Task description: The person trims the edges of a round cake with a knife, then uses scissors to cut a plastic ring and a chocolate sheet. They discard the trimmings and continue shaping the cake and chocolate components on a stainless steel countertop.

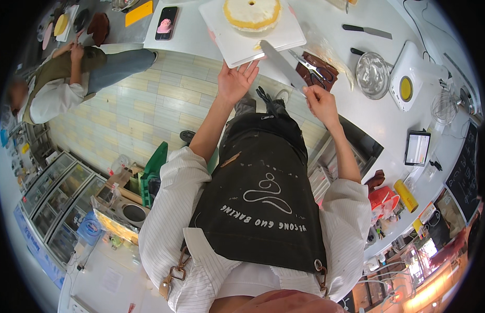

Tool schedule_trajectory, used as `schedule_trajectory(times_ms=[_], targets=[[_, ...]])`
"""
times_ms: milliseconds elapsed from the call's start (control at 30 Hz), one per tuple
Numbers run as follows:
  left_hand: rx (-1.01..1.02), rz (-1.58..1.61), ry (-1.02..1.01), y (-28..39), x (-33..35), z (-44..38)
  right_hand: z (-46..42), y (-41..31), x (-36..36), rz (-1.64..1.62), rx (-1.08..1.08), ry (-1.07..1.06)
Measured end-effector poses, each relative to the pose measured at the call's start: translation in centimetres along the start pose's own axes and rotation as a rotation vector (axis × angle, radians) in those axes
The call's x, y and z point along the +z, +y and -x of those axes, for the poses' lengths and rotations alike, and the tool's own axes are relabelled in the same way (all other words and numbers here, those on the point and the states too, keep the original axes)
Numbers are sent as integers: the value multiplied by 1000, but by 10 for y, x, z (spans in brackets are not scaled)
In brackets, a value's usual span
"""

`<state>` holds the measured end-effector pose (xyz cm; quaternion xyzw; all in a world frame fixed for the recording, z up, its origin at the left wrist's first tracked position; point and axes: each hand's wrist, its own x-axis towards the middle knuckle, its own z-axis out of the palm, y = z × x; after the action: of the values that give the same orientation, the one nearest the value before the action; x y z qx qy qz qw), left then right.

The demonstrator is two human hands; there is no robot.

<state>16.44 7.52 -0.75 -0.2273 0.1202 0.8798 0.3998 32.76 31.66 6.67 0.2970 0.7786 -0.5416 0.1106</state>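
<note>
A round cake [251, 13] with a yellow rim, pale cream on top and a small hole in its centre stands on a white cutting board [242, 47]. My left hand [237, 83] is palm up with fingers apart at the board's near edge; whether the fingertips touch it cannot be told. My right hand [321, 105] grips a long metal blade [280, 62], a cake knife or spatula whose handle is hidden in the fist. Its tip hovers over or rests on the board beside some yellow crumbs [258, 45].
Scissors [314, 69] lie on a brown packet [318, 64], right of the board. Further right are a palette knife [367, 30], a glass bowl [372, 75], a white scale [412, 74] and a whisk [445, 108]. A phone [166, 23] lies left. Another person [66, 82] works at the left counter.
</note>
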Motion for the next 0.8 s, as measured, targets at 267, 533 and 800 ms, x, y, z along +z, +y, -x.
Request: schedule_trajectory(times_ms=[267,533,800], targets=[[-101,106,-76,-8,-9,-1,40,-11,0,-316,139,-206],[-98,124,-86,-20,-19,-8,55,-24,-3,-273,77,-193],[401,-61,127,-18,-83,123,28,-61,58,-23,-189,-547]])
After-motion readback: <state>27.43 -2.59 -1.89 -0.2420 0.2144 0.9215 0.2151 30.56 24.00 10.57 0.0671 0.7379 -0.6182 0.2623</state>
